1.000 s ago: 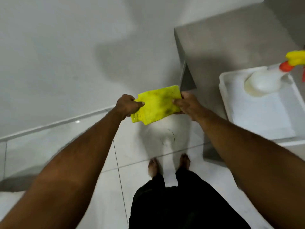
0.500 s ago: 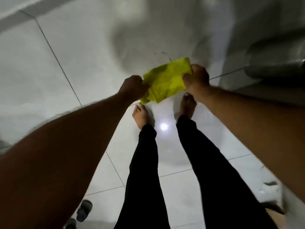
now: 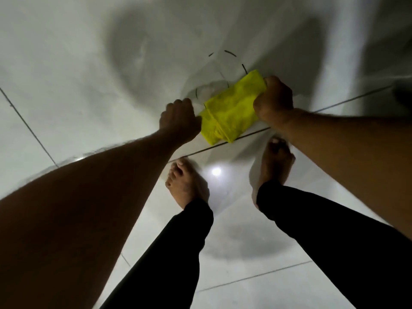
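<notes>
A folded yellow cloth (image 3: pixel 229 109) is stretched between both hands, low over a white tiled floor. My left hand (image 3: pixel 179 120) grips its left end in a fist. My right hand (image 3: pixel 275 100) grips its right end, fingers curled round the bunched edge. Just beyond the cloth the floor shows a wet patch (image 3: pixel 211 90) with thin dark marks round it.
My two bare feet (image 3: pixel 185 186) stand on the white floor tiles (image 3: pixel 66 97) below the cloth, legs in black trousers. A light reflection (image 3: pixel 216 171) shines between the feet. A dark edge shows at the far right (image 3: pixel 401 94).
The view has tipped down from the counter and tray to the floor. Both hands have kept hold of the cloth and lowered it toward the wet patch; it is now more bunched.
</notes>
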Demonstrator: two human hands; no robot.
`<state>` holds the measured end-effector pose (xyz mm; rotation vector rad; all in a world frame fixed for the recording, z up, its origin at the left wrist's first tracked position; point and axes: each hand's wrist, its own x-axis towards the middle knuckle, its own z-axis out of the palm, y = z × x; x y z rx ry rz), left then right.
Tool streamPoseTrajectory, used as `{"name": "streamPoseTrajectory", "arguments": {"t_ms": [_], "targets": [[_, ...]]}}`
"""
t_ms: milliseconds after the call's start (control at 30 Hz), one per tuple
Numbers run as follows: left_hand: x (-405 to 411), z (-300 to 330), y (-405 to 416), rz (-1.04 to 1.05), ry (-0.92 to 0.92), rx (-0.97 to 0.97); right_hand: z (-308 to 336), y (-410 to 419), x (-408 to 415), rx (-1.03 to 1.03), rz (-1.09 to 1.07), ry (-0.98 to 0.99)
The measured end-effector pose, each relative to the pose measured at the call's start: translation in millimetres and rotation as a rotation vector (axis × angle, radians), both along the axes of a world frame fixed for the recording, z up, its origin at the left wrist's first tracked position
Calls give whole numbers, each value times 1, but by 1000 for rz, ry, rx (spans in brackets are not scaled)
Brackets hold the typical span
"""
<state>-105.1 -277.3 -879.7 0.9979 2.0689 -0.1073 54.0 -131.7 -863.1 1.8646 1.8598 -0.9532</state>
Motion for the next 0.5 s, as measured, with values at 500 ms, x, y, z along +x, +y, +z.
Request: {"name": "streamPoseTrajectory", "arguments": {"t_ms": [500], "targets": [[-66,-46,-18,-87,119,-123,-92,-34,-76,227,-108,-175]]}}
